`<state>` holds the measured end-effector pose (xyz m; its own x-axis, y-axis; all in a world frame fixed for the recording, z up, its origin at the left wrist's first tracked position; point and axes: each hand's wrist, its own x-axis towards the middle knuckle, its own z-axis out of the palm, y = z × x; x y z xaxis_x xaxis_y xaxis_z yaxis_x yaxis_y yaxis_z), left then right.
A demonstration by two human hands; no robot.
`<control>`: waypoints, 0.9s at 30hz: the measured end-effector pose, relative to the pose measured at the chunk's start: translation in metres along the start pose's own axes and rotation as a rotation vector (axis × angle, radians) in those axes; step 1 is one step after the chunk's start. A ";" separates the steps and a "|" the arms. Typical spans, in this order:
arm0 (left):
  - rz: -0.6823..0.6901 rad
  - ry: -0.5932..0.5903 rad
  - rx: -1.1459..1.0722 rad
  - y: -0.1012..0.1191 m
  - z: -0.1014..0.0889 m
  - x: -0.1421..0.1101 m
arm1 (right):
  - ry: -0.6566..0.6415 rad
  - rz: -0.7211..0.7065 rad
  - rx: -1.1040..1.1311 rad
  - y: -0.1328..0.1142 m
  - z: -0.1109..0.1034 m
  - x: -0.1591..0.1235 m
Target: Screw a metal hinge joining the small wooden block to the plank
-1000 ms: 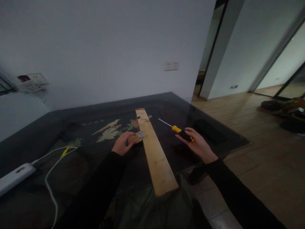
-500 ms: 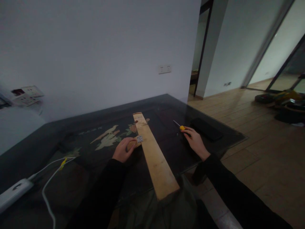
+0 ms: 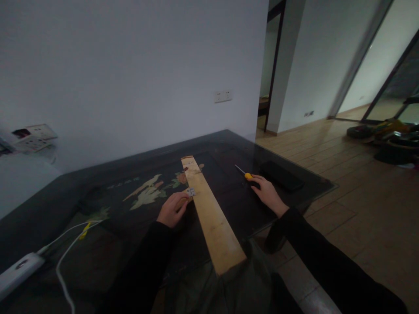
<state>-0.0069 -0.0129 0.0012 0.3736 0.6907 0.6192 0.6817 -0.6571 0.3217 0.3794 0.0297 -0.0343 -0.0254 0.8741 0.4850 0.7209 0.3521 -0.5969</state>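
Pinching small wooden block point(image 3: 182, 203) beside long wooden plank point(image 3: 212, 213) (both on glossy black table point(image 3: 225, 150)), left hand point(image 3: 170, 211) risked skewing silver metal hinge point(image 3: 191, 192) by slipping; right hand point(image 3: 268, 194) gripped yellow-handled metal screwdriver point(image 3: 248, 175).

Left arm point(image 3: 141, 257), right arm point(image 3: 330, 257) stretched forward, apart; left hand point(image 3: 171, 210) curled, right hand point(image 3: 267, 194) closed.

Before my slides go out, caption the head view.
Left hand holding wooden block with hinge beside plank; right hand holding screwdriver.

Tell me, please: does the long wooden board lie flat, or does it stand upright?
Flat: the long board shows its broad face upward and lies across the dark table.
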 end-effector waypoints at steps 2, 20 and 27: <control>0.003 -0.003 0.001 0.001 0.000 0.001 | 0.005 -0.007 0.012 0.002 0.001 0.000; -0.301 0.148 -0.383 0.046 -0.015 0.008 | 0.059 0.040 -0.046 -0.001 -0.006 -0.005; -0.713 0.406 -0.933 0.096 -0.017 -0.019 | 0.060 0.069 -0.092 -0.013 -0.013 -0.006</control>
<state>0.0407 -0.0941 0.0331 -0.2309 0.9477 0.2205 -0.1170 -0.2520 0.9606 0.3794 0.0154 -0.0211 0.0662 0.8725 0.4840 0.7803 0.2571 -0.5702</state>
